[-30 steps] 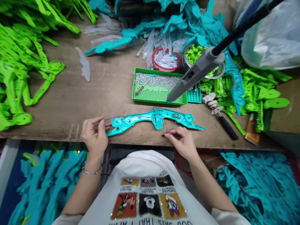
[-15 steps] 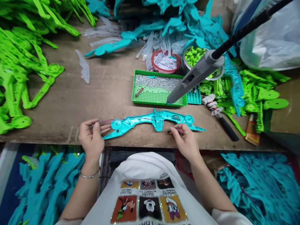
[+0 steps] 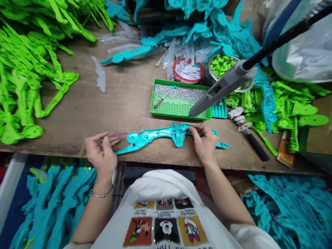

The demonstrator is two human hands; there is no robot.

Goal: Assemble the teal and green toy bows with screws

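Note:
A turquoise plastic bow-shaped shell half [image 3: 158, 134] lies along the front of the bench, its ribbed inner side up. Thin red and purple wires [image 3: 120, 134] run over its left end and along its inside. Off that left end, my left hand [image 3: 102, 152] pinches the wires between thumb and fingers. My right hand [image 3: 204, 140] is over the shell's right arm, just right of the crosspiece, with thumb and forefinger closed on the wire there. A thin red strand hangs below this hand. The hand hides part of the right arm.
Behind the shell stands a green tray [image 3: 155, 111] of screws with a screwdriver [image 3: 164, 97]. A grey hanging power screwdriver [image 3: 220, 90] slants over it. A red basket [image 3: 190, 81], a black-handled tool [image 3: 256, 146] and lime-green parts [image 3: 28, 86] lie around.
My right hand has moved up from the shell's lower edge onto its right arm, carrying the wire. My left hand keeps its pinch beside the left end. The view has shifted slightly.

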